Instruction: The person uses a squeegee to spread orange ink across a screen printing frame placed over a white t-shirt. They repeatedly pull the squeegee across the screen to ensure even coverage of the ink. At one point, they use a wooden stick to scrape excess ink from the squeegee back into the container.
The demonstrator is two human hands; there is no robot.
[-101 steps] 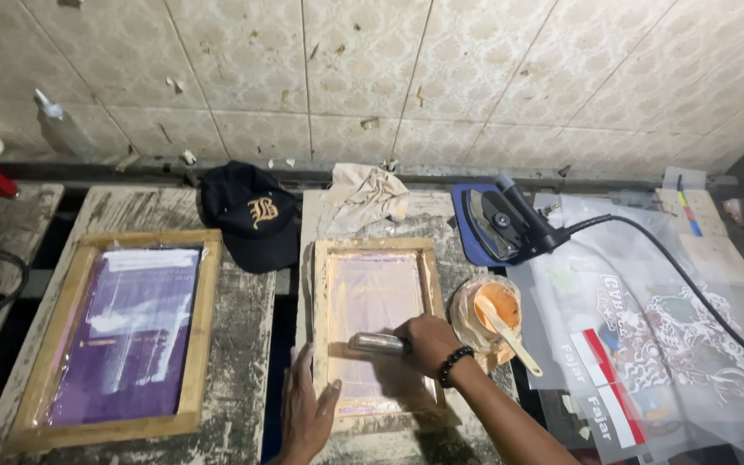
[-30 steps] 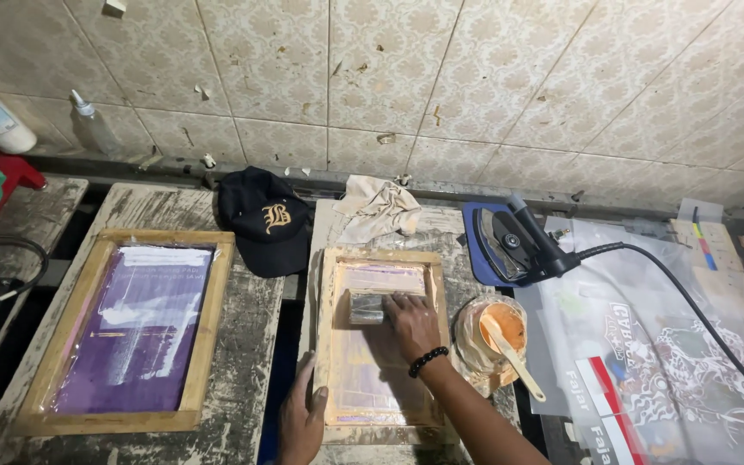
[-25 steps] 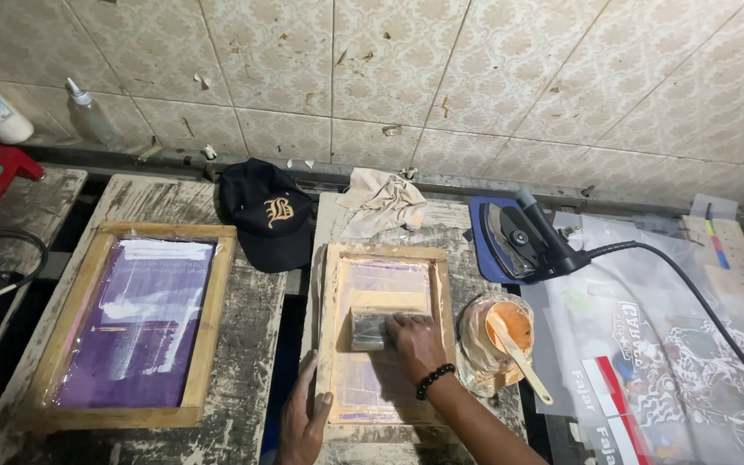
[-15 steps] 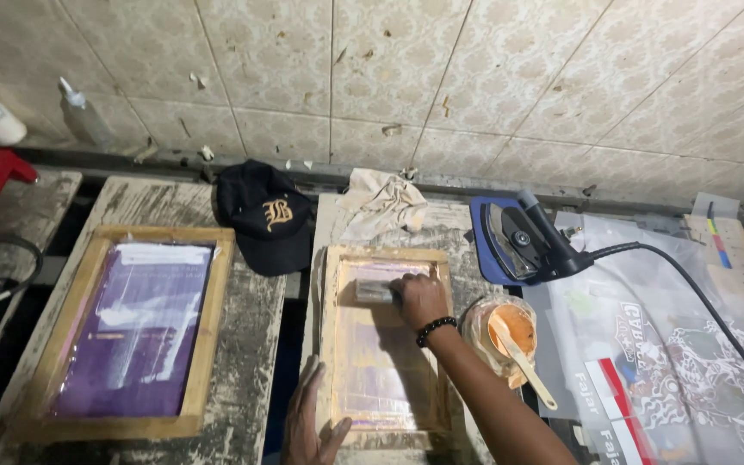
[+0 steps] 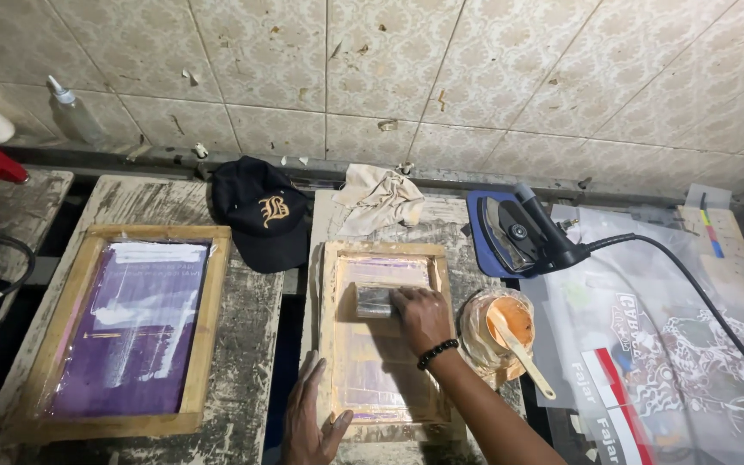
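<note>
Wooden screen frame (image 5: 331,336), centre: pale, unvarnished, ink-stained; mesh inside slightly glossy. Second wooden frame (image 5: 208,319), left: same raw timber, purple film with a sheen (taped patches look paper-matt). Benchtop (image 5: 256,344): rough, worn, paint-flecked wood. Squeegee (image 5: 374,301) under the right hand (image 5: 422,317): dull grey, smeared. Cap (image 5: 262,211), upper centre: matt black cloth. Rag (image 5: 378,196): crumpled cloth. Iron (image 5: 510,234): polished metal soleplate. Sheets (image 5: 647,362), right: glossy clear plastic.

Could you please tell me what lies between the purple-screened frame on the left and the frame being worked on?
In the head view, only bare, paint-stained bench top and a dark gap between the benches.
</note>
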